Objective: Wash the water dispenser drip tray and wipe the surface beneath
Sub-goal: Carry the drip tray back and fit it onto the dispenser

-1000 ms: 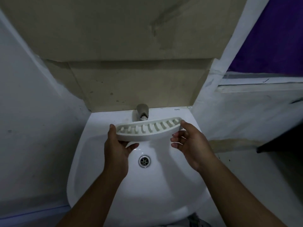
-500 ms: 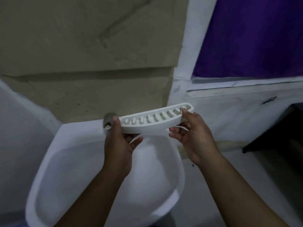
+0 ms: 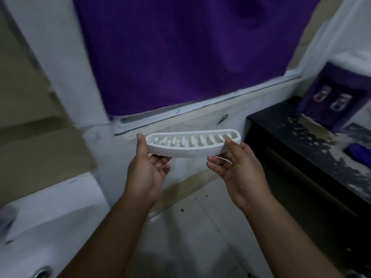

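Observation:
A white curved drip tray (image 3: 186, 151) with a slotted grille is held level in mid-air, in front of the white wall below a window. My left hand (image 3: 147, 171) grips its left end, thumb on the rim and fingers underneath. Its right end is pinched by my right hand (image 3: 239, 167), thumb on top and fingers below. At the far right stands the purple water dispenser (image 3: 339, 97) with two taps, on a dark counter (image 3: 301, 141).
The white sink (image 3: 40, 227) lies at the lower left, its drain at the bottom edge. A purple curtain (image 3: 180, 53) covers the window. The dark counter is speckled with white marks, and a purple object (image 3: 359, 153) lies on it. Pale floor tiles show below.
The view has swung right, away from the sink toward the counter and dispenser. Both hands keep their hold on the tray, which has moved off the basin.

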Demonstrator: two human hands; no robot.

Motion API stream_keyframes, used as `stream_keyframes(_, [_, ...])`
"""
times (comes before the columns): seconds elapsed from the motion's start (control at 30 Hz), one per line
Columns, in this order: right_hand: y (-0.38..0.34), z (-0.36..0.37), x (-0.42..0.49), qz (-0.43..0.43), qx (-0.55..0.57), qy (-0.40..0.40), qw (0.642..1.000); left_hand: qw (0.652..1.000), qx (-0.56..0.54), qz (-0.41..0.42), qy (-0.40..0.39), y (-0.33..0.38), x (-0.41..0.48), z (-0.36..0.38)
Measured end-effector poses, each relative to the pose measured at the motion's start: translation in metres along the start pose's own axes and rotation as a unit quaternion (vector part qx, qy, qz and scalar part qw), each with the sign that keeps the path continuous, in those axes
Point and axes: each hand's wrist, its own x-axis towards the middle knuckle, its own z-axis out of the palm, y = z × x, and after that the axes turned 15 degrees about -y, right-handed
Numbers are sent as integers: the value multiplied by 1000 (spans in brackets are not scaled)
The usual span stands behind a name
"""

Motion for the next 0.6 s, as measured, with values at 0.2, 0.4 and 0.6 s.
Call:
stream_keyframes(0.2, [-44,-59,5,-58,33,93,993,994,40,-41,-89,-38,42,73])
stream_keyframes(0.4, [-73,-105,31,-88,52,152,983,986,66,-76,-132,-70,97,125])
stream_keyframes(0.6, [-93,-147,88,-125,64,233,962,972,92,-117,-181,-98,180,174])
